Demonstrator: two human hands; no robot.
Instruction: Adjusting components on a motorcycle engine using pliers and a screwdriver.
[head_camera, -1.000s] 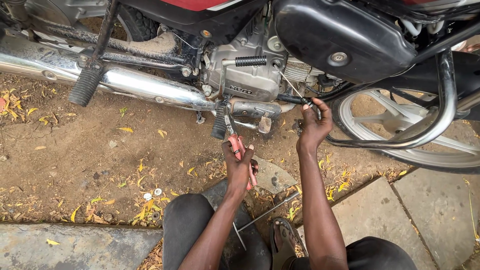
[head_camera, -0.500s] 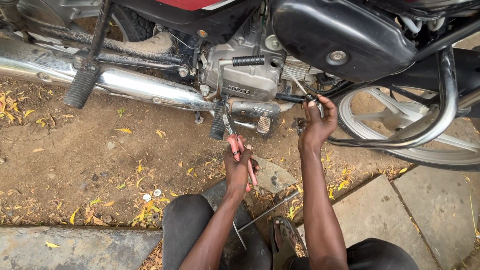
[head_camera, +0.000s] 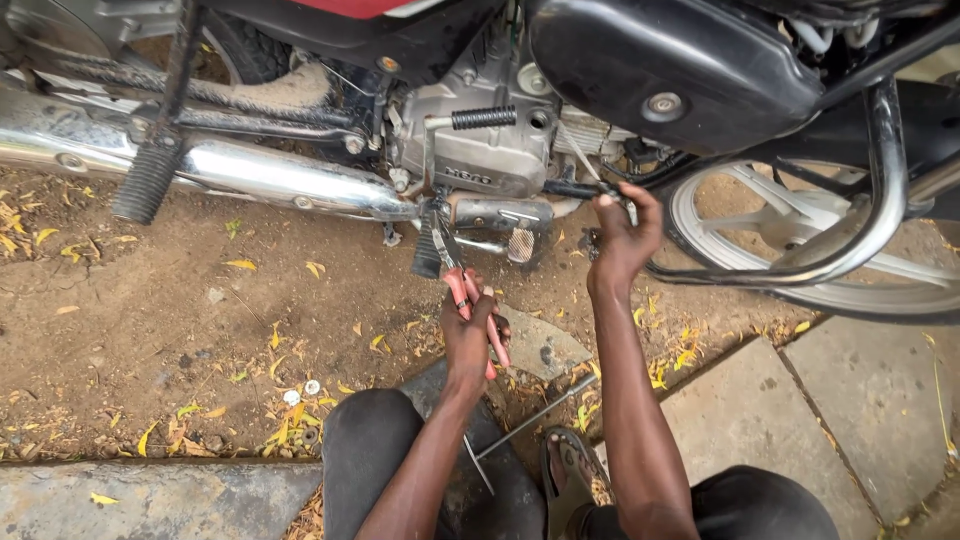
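As we look down from the head camera, nearest us lie our bent knees and a sandalled foot (head_camera: 568, 470), with a thin metal rod (head_camera: 530, 420) resting on the ground between them, well behind both hands. Ahead of these, our left hand (head_camera: 470, 335) has its grip pressed together around the red handles of a pair of pliers (head_camera: 462, 285); the handles sit in the palm so that the jaws point away from us and up under the engine, where they meet a small part beside the footpeg (head_camera: 428, 250). Whether the jaws actually bite that part we cannot tell. To the right of this grip, and slightly farther off, our right hand (head_camera: 622, 235) reaches to a dark rod-like fitting (head_camera: 570, 188) at the lower engine; its fingers curl about it, apparently to steady it against the pull of the pliers, though how firmly they close is hidden. Beyond both grips stands the motorcycle: the grey engine case (head_camera: 485, 150), the chromed exhaust pipe (head_camera: 280, 180) running off to the left, and the front wheel (head_camera: 790, 240) behind the crash bar (head_camera: 885, 200) to the right. Bare soil strewn with yellow leaves (head_camera: 240, 265) lies left of the pliers.
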